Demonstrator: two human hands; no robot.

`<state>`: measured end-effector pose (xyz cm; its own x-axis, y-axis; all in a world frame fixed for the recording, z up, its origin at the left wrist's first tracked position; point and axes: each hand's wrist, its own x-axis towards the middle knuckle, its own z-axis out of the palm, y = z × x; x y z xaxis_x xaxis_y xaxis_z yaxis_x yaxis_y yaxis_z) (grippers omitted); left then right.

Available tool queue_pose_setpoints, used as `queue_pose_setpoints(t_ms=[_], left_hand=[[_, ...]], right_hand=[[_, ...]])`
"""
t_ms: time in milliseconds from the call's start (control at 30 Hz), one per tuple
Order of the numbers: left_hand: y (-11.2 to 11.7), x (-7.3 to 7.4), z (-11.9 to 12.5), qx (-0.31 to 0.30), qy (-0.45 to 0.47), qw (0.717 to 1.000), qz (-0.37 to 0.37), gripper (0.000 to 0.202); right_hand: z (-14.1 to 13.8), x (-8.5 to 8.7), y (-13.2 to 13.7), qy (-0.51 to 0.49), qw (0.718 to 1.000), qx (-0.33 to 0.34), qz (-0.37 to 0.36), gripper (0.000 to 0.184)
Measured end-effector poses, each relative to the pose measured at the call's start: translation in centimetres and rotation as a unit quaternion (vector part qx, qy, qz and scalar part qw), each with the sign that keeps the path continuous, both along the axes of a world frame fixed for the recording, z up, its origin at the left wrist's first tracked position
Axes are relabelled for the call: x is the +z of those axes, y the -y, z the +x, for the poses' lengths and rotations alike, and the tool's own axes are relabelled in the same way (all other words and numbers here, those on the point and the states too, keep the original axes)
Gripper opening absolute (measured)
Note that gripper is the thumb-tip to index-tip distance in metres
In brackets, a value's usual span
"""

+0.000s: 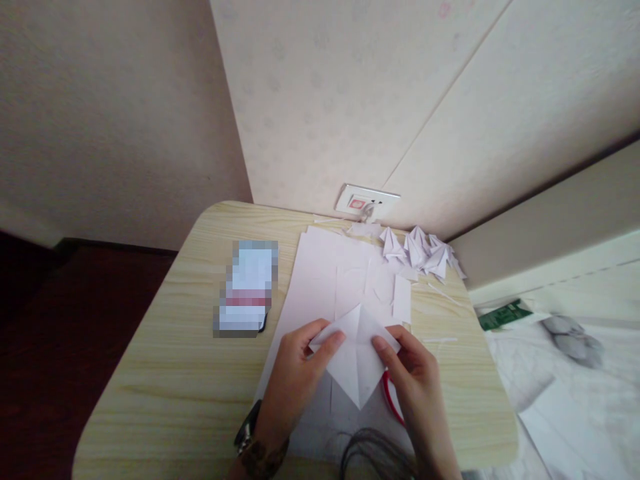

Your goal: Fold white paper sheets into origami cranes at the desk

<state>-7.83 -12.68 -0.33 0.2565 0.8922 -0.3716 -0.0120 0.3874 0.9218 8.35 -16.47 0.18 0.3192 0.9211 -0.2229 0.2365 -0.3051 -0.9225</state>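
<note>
A white paper square folded into a diamond shape (356, 347) lies on a stack of white paper sheets (320, 273) on the light wooden table (175, 373). My left hand (295, 370) pinches the paper's left corner with thumb and fingers. On the paper's right corner my right hand (417, 380) presses with bent fingers. A watch (246, 430) sits on my left wrist.
Several finished folded paper pieces (423, 252) lie in a heap at the table's back right, near a wall socket (365, 200). A blurred-out phone-like object (246, 290) rests left of the sheets. A red-handled item (393, 400) peeks from under my right hand. A bed (575, 373) stands at right.
</note>
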Motion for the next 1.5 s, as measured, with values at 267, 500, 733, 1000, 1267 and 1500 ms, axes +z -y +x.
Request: queue_pose_setpoints(t_ms=[267,500,733,1000,1267,1500], left_hand=[[1.3,0.7,-0.5,0.028,-0.004,0.999,0.025,0.024],[4.8,2.2,-0.2,0.075,-0.043,0.990,0.111,0.023],[9.0,4.0,1.3,0.086,-0.082,0.974,0.193,0.023],[12.7,8.0,2.3,0.065,-0.050,0.973,0.217,0.036],[14.0,9.4,2.7,0.069,-0.028,0.973,0.221,0.031],[13.6,8.6,2.7,0.077,-0.048,0.971,0.220,0.039]], right_hand=[[0.3,0.4,1.1,-0.021,0.999,0.023,0.019,0.027],[1.4,1.0,4.2,-0.038,0.995,0.049,0.084,0.024],[3.4,2.5,8.7,-0.113,0.977,0.036,0.175,0.018],[4.4,5.0,11.8,-0.144,0.958,0.085,0.232,0.020],[4.5,5.4,12.5,-0.105,0.954,0.102,0.263,0.013],[4.2,5.6,12.6,-0.014,0.959,0.116,0.259,0.012]])
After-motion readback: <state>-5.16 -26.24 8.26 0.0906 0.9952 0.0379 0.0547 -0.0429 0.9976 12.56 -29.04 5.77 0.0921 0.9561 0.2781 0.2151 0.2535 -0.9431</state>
